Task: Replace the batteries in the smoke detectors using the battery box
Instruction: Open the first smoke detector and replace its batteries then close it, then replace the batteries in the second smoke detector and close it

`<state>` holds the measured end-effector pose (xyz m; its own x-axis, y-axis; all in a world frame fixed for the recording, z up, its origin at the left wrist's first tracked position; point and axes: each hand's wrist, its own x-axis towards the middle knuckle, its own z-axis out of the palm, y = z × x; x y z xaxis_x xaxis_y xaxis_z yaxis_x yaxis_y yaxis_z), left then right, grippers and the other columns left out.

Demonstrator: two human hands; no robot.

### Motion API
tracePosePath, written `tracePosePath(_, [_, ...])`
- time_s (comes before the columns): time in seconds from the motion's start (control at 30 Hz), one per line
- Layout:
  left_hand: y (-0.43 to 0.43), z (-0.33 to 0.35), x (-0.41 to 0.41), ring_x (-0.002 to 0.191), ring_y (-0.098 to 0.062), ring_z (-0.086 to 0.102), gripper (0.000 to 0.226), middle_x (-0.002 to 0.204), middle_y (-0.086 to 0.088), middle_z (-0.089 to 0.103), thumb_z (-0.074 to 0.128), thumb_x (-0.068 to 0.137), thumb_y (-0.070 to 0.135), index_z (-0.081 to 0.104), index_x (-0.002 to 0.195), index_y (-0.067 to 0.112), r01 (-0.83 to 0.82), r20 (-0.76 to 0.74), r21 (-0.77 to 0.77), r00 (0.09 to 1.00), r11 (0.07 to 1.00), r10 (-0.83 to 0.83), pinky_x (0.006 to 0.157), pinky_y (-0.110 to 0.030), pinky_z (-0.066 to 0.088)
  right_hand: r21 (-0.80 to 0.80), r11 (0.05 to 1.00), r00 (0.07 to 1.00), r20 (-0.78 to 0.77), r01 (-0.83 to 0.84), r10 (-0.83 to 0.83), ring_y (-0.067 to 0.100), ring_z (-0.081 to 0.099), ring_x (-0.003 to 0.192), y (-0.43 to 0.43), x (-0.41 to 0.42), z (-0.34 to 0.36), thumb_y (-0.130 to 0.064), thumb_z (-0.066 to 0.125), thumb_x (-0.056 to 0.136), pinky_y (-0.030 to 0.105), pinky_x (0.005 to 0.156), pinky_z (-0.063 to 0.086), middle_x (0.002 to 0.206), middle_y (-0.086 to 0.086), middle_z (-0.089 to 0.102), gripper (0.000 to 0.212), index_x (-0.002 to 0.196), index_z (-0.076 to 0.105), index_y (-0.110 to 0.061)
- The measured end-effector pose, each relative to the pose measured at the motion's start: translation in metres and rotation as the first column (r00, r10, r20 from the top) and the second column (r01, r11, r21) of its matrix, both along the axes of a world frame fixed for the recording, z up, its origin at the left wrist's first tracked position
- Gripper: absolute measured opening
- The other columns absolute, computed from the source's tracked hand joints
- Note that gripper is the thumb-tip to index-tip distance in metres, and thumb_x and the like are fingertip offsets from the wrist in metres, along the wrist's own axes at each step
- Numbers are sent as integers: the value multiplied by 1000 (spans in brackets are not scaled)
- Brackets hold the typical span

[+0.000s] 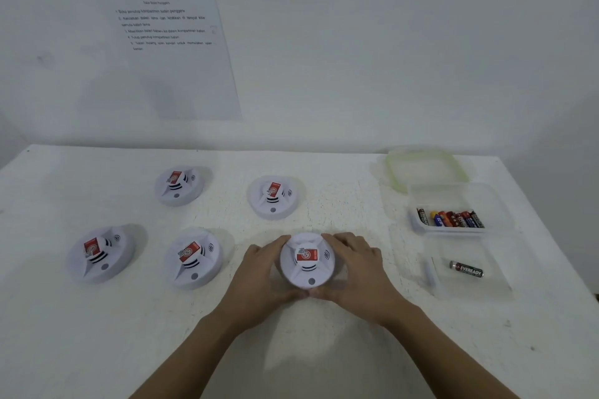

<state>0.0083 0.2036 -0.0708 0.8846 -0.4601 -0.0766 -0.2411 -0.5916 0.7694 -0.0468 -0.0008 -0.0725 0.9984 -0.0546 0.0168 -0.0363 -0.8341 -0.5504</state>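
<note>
1. Detector [307, 261]: white, round, red label up. It sits at near centre of the table [97, 334], directly in front of the person. Probably drawn close so that both hands can work on it.
2. Left hand [259, 272]: grips the detector's left rim, fingers curled round the side, thumb at the near edge.
3. Right hand [359, 269]: grips the right rim in the same way, with its thumb meeting the other at the near edge. This two-sided clasp suits twisting or lifting the body to reach its battery bay (bay not visible, cover apparently still on).
4. Near-centre detector [194, 257]: just left of the held one, face up, untouched.
5. Near-left detector [100, 253]: further left, same attitude.
6. Far-left detector [180, 185] and far-centre detector [274, 196]: back row, well apart. Spaced so that each can be taken in turn; whether any has been serviced cannot be told.
7. Box [453, 196]: clear, open, on the right, within the right hand's reach. It holds a row of batteries [452, 219] lying side by side along its near wall.
8. Tray [470, 288]: clear, just near of the box. It holds a single battery [466, 269], black, lying flat. It may be kept separate for spent cells (a guess).
9. Lid [390, 168]: green-rimmed, flat on the table just far of the box, set aside to leave the box open.
10. Sheet [175, 42]: printed steps, fixed to the far wall at left, facing the person for reference; text too small to read.
</note>
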Motion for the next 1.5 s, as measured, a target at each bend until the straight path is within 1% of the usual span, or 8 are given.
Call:
tracePosePath(0.13, [-3, -6, 6, 112, 9, 49, 74, 119, 33, 49, 60, 59, 90, 49, 120, 48, 45, 46, 7, 998, 999, -46, 107, -30, 43, 10, 1000, 1000, -18, -18, 18, -4, 32, 113, -2, 4, -4, -72, 73, 66, 24, 97, 25, 132, -21, 43, 87, 142, 41, -44])
tracePosePath(0.3, [2, 5, 8, 123, 0, 37, 94, 135, 19, 38, 89, 66, 43, 39, 145, 33, 68, 31, 34, 997, 997, -69, 106, -22, 35, 17, 996, 992, -92, -85, 86, 6, 43, 120, -8, 9, 15, -62, 80, 70, 27, 101, 28, 128, -15, 48, 82, 140, 47, -37])
tracePosePath(0.43, [9, 12, 13, 108, 5, 53, 75, 127, 26, 49, 83, 74, 20, 41, 128, 52, 114, -17, 12, 993, 993, -114, 84, -21, 52, 253, 967, 997, -74, 12, 7, 0, 52, 111, -13, 16, 24, -64, 80, 68, 25, 96, 44, 123, -19, 53, 80, 137, 53, -37])
tracePosePath(0.6, [22, 34, 36, 97, -7, 61, 51, 116, 15, 60, 74, 83, 8, 55, 120, 37, 0, 40, -125, 999, 992, 5, 73, -25, 57, 464, 877, 986, 40, 122, -159, -4, 59, 98, -4, 43, 35, -48, 77, 81, 6, 74, 43, 107, -20, 64, 43, 120, 62, -38])
tracePosePath(0.77, [12, 44, 77, 95, -7, 60, 40, 109, 11, 62, 78, 84, 30, 55, 117, 34, -195, 168, -150, 961, 969, 219, 74, -21, 49, 526, 833, 974, 36, 173, -225, 4, 62, 96, 10, 86, 37, -33, 72, 91, 14, 74, 44, 107, -12, 66, 32, 120, 62, -26])
tracePosePath(1.03, [-5, 19, 136, 134, -21, 40, 91, 144, 8, 46, 73, 68, 65, 33, 144, 36, -23, 106, 255, 994, 967, -4, 111, -42, 37, 394, 892, 965, -217, 222, -144, 18, 56, 115, 21, 139, 26, -23, 55, 101, 25, 96, 41, 137, 7, 57, 46, 144, 47, -10])
tracePosePath(1.27, [-3, -3, 150, 106, -9, 53, 79, 115, 12, 56, 66, 57, 73, 47, 124, 34, -23, 173, 242, 985, 970, -20, 100, -36, 48, 311, 934, 975, -184, 175, -122, 34, 66, 95, 24, 151, 15, -4, 57, 90, 36, 83, 51, 99, 14, 73, 18, 101, 70, 0])
tracePosePath(1.5, [-13, 27, 129, 91, -8, 48, 74, 92, 17, 55, 64, 57, 64, 61, 111, 13, -105, 134, -38, 985, 994, 110, 84, -5, 38, 549, 813, 981, -125, 195, -151, 26, 67, 102, 24, 142, 25, -3, 57, 91, 47, 92, 56, 111, 5, 72, 25, 110, 70, -12])
